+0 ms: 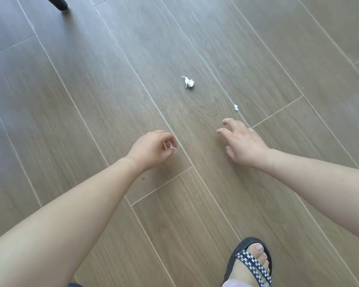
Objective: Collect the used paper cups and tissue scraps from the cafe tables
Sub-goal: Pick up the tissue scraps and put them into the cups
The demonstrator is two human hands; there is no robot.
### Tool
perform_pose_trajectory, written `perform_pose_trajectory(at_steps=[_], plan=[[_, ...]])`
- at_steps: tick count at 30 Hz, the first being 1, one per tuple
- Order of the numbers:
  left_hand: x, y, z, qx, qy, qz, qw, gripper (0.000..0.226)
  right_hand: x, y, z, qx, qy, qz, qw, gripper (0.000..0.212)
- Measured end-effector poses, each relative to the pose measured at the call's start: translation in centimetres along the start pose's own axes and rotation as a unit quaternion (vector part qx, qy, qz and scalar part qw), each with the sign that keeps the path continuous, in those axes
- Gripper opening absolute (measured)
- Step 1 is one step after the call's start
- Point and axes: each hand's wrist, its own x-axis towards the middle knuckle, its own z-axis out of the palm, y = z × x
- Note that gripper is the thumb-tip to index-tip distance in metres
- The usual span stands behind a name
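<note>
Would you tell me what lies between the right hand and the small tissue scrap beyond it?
Head view: only bare floor separates the right hand from the small tissue scrap.

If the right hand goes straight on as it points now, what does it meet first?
Probably bare floor short of the larger tissue scrap; the small tissue scrap lies beside that line. The right hand has unclear height.
</note>
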Motion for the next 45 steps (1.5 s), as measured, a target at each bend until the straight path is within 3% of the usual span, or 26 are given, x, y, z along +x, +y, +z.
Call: perform_pose_trajectory(at_steps=[4, 8, 12, 17, 26, 30, 35, 45], plan=[[2.5, 1.4, -0.4, -0.01, 0.009, 0.014, 1.0, 0.003, -0.3, 3.0, 0.6, 0.042, 0.004, 0.092, 0.995, 0.041], [3.9, 1.9, 0.0, -0.042, 0.018, -0.01, 0.999, 0.006, 0.6, 4.2, 0.9, 0.188, 0.035, 0.099, 0.976, 0.029], [5.0, 2.1, 0.0, -0.07, 0.023, -0.022, 0.997, 0.008, 2.8, 4.6, 0.0, 0.246, 0.093, 0.101, 0.959, 0.02], [8.0, 2.4, -1.0, -0.04, 0.054, -0.006, 0.998, 0.005, 5.2, 6.1, -1.0, 0.219, 0.168, 0.109, 0.955, 0.021], [12.8, 3.0, -2.3, 0.007, 0.118, -0.015, 0.993, 0.006, 6.7, 5.7, 0.3, 0.217, 0.157, 0.095, 0.959, 0.019], [14.0, 2.7, -2.0, 0.099, 0.053, -0.029, 0.993, 0.007, 6.6, 5.4, 0.5, 0.239, 0.143, 0.1, 0.955, 0.015], [15.6, 3.2, -1.9, 0.179, 0.007, 0.012, 0.984, 0.013, 5.9, 5.4, 0.7, 0.247, 0.129, 0.081, 0.957, 0.024], [16.3, 4.1, -1.4, 0.152, -0.027, 0.044, 0.987, 0.004, 5.3, 5.2, 1.1, 0.225, 0.113, 0.062, 0.966, 0.033]])
